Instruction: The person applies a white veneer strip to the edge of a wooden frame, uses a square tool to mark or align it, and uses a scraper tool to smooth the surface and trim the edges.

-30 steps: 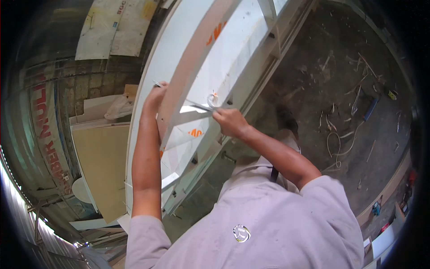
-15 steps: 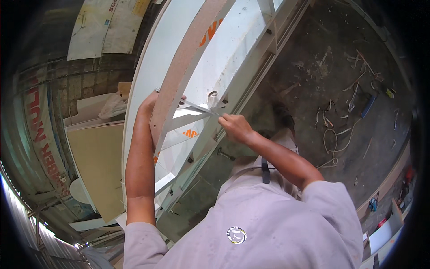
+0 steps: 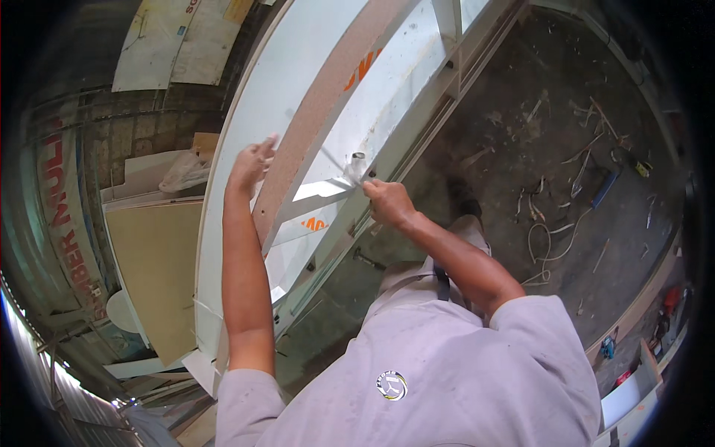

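My right hand (image 3: 391, 203) is closed at the near side of a long white frame, its fingers pinched on the end of a thin grey strip (image 3: 335, 162). The strip slants up and left toward a brown board-edged rib (image 3: 298, 134); motion blurs it, so its kind is unclear. My left hand (image 3: 252, 165) is over the white panel (image 3: 253, 104) just left of that rib, fingers apart and holding nothing that I can see. A small ring-shaped piece (image 3: 358, 156) lies inside the frame close to my right hand. White crosspieces (image 3: 324, 189) join the rib to the near side.
On the concrete floor (image 3: 514, 246) at right lie cable, scraps, a blue bar-shaped object (image 3: 605, 190) and a yellow-and-black item (image 3: 642, 169). A tan board (image 3: 153, 276) and other sheets lean at left. Tools and boards line the lower right.
My left hand has let go of the strip, moved up slightly and opened beside the rib. My right hand stays closed on the strip's near end. The view has shifted a little.
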Tool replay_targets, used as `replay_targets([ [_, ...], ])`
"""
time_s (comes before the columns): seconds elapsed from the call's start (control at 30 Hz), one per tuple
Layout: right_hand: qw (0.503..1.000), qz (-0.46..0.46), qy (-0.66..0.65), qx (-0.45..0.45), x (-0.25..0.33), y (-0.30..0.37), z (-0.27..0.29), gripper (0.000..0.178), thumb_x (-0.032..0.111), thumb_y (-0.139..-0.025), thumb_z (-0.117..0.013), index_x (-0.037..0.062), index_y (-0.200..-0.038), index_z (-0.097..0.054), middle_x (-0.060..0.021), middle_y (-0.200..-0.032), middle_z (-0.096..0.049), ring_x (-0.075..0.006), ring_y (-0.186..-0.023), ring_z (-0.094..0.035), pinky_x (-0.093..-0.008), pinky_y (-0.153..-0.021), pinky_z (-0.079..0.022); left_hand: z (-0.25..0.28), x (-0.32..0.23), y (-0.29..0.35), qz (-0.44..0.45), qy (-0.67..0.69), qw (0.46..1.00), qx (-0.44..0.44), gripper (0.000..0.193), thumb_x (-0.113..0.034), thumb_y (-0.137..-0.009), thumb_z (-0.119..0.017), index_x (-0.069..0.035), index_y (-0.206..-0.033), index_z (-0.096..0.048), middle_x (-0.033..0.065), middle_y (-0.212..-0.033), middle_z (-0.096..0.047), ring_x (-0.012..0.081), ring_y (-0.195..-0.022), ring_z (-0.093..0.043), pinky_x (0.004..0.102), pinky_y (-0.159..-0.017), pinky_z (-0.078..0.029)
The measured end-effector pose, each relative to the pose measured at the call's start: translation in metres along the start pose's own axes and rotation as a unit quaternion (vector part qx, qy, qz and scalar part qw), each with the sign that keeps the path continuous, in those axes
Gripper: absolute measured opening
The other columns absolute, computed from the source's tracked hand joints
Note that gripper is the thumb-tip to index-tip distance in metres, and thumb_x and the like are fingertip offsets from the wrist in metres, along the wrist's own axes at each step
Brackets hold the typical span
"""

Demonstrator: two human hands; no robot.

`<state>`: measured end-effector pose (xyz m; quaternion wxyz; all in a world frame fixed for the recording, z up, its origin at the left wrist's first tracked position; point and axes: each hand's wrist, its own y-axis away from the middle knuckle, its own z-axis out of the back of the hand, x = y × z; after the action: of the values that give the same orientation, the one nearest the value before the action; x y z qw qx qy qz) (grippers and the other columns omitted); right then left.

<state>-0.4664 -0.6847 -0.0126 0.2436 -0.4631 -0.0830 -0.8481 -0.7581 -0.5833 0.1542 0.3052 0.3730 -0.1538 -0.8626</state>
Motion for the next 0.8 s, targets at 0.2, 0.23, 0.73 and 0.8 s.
replay_targets([
  [0.2, 0.979, -0.143, 0.022, -0.141, -0.075, 0.008, 0.103, 0.016, 0.006, -0.077, -0.063, 0.0094, -0.092, -0.062, -0.0158, -0.083, -0.066, -0.0398, -0.082, -0.066, -0.0495, -0.069, -0.052, -0.045, -0.063, 0.155, -0.259, 0.084, 0.853, -0.445, 0.014, -0.01, -0.098, -0.061, 0.001, -0.089, -0.064, 0.0079, -0.081, -0.067, 0.0156, -0.075, -0.064, 0.0306, -0.075, -0.052],
  [0.23, 0.979, -0.117, -0.003, -0.167, -0.073, 0.007, 0.127, 0.013, 0.006, -0.077, -0.063, 0.0089, -0.09, -0.062, -0.0159, -0.083, -0.066, -0.04, -0.081, -0.066, -0.0493, -0.069, -0.052, -0.058, -0.054, 0.181, -0.328, 0.052, 0.858, -0.392, 0.013, -0.004, -0.097, -0.058, -0.001, -0.085, -0.06, 0.0074, -0.083, -0.067, 0.0154, -0.075, -0.064, 0.0311, -0.075, -0.053],
  [0.73, 0.962, -0.165, -0.214, 0.048, -0.034, 0.041, 0.233, 0.016, 0.005, -0.078, -0.073, 0.001, -0.093, -0.068, -0.0066, -0.079, -0.068, -0.01, -0.074, -0.063, -0.0302, -0.065, -0.049, -0.286, 0.045, 0.091, -0.033, -0.12, 0.98, -0.155, 0.033, -0.005, -0.087, -0.055, 0.001, -0.119, -0.052, 0.0262, -0.108, -0.064, 0.0463, -0.098, -0.065, 0.0546, -0.082, -0.052],
  [0.8, 0.945, -0.158, -0.281, 0.046, -0.037, 0.041, 0.229, 0.015, 0.004, -0.079, -0.073, 0.0007, -0.092, -0.068, -0.0054, -0.081, -0.068, -0.0103, -0.076, -0.064, -0.0299, -0.067, -0.051, -0.299, 0.058, 0.11, -0.2, -0.12, 0.972, -0.035, 0.033, -0.005, -0.086, -0.053, 0.0, -0.118, -0.058, 0.0251, -0.099, -0.068, 0.0454, -0.094, -0.066, 0.0542, -0.079, -0.053],
])
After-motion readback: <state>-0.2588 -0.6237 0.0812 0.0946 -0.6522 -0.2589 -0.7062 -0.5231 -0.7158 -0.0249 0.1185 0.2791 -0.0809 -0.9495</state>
